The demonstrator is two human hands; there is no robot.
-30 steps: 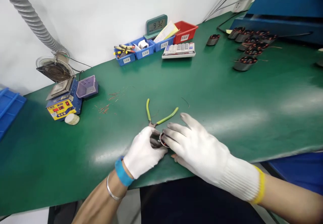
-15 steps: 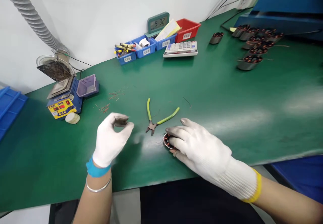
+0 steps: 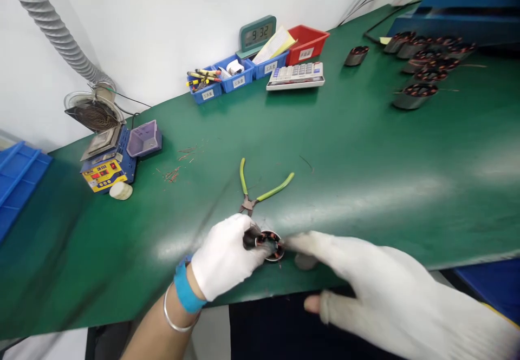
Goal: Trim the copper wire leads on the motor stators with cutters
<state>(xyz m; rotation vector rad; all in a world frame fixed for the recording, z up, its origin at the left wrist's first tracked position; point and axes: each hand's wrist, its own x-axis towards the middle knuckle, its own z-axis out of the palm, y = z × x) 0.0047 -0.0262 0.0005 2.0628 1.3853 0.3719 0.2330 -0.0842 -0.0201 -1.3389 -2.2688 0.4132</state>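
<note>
The wound stator, a small metal ring with copper coils, lies on the green table just in front of the green-handled cutters, close to the nose of the tool and near the table's front edge. The left hand, in a white glove with a blue cuff, is curled shut on the stator's rim on the side left of the cutters, its dark-tipped fingers pinching the ring. The right hand, also gloved in white, comes in from the right of the cutters with fingers stretched flat toward the stator and the thumb held apart below the table edge. It grips nothing. It is blurred, so whether its fingertips touch the ring cannot be told.

The cutters lie with their handles spread. Left of them are copper wire scraps, and further left a blue and yellow heater unit with a white disc beside it. Well behind the cutters stand a calculator, blue bins, a red bin and a clock. Far to their right rear is a cluster of more stators.
</note>
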